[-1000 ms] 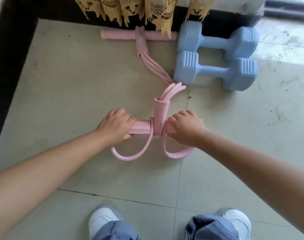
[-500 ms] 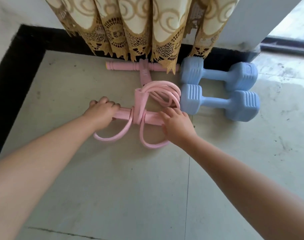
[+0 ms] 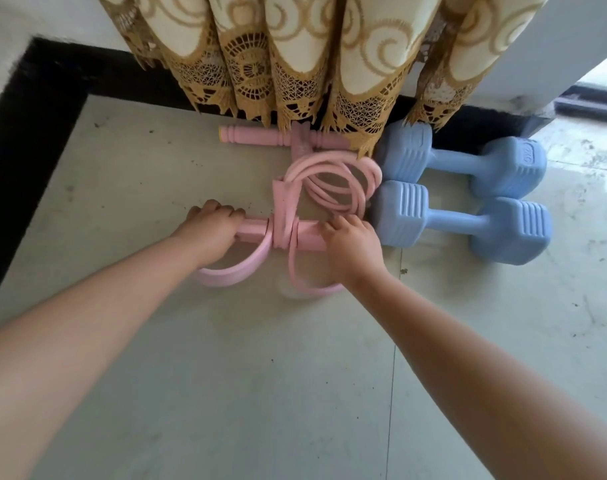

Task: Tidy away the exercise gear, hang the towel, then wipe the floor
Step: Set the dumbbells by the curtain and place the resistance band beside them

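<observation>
A pink pedal resistance band lies on the tiled floor. Its near handle bar (image 3: 309, 235) is gripped at both ends: my left hand (image 3: 210, 230) on the left end, my right hand (image 3: 352, 242) on the right end. Two pink foot loops (image 3: 226, 277) hang toward me below the bar. The elastic tubes (image 3: 333, 181) are bunched in loops between this bar and the far handle bar (image 3: 257, 136), which rests under the curtain hem. Two blue dumbbells (image 3: 461, 220) lie side by side just right of the band.
A cream and gold lace curtain (image 3: 295, 53) hangs over the back wall. A black skirting (image 3: 28, 133) runs along the left and back. A doorway track (image 3: 593, 102) shows at the far right. Grey floor tiles (image 3: 260, 375) spread toward me.
Both hands have pushed the near handle bar toward the wall. The stretched tubes have folded into loops beside the dumbbells. My view has moved forward, and my shoes have left the frame.
</observation>
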Available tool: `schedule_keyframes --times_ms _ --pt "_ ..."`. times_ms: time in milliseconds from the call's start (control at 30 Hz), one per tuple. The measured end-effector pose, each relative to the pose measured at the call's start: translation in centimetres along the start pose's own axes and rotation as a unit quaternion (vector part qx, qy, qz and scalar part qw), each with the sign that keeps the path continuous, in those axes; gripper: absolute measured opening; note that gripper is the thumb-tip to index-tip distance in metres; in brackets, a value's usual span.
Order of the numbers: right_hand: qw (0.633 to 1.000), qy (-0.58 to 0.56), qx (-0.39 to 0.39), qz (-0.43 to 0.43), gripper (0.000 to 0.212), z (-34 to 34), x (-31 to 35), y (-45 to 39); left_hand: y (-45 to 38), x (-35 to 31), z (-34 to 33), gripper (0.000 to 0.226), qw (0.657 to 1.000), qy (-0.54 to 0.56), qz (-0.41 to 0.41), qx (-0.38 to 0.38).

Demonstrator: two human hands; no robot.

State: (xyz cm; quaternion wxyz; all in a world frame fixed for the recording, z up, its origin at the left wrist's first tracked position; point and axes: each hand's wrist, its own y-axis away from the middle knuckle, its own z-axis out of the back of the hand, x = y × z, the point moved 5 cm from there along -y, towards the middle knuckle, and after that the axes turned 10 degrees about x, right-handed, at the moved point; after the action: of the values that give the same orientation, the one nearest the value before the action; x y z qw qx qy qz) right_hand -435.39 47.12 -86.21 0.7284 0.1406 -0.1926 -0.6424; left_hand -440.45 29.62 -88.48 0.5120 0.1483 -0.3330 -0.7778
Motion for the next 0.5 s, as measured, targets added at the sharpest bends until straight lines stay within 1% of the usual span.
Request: schedule_keyframes --times_ms 33,100,167,233,367,500 --pt "1.0 -0.003 0.013 0.011 0.039 -0.3 -0.2 -0.4 0.2 -0.2 -0.1 0.04 1.0 0.005 0.0 0.005" --pt "0.999 -0.013 0.048 0.0 0.041 -0.2 -0.7 -0.5 0.4 -0.4 -0.4 0.042 1.0 0.01 0.0 0.006" --pt "0.999 0.0 0.045 -0.002 0.044 -0.6 -0.7 -0.2 0.4 -0.4 -0.7 0.05 1.0 0.014 -0.001 0.004" --pt "0.998 0.002 0.058 -0.011 0.047 -1.1 -0.6 0.1 0.2 -0.4 -0.7 0.054 1.0 0.015 -0.003 0.007" --pt "0.998 -0.014 0.054 -0.028 0.055 -1.8 0.3 1.2 0.9 -0.6 -0.5 0.056 0.999 0.033 -0.009 0.016" --pt "0.997 -0.021 0.077 -0.012 0.054 -3.2 0.6 2.6 1.7 -1.0 -1.1 0.052 0.998 0.049 -0.027 0.012"
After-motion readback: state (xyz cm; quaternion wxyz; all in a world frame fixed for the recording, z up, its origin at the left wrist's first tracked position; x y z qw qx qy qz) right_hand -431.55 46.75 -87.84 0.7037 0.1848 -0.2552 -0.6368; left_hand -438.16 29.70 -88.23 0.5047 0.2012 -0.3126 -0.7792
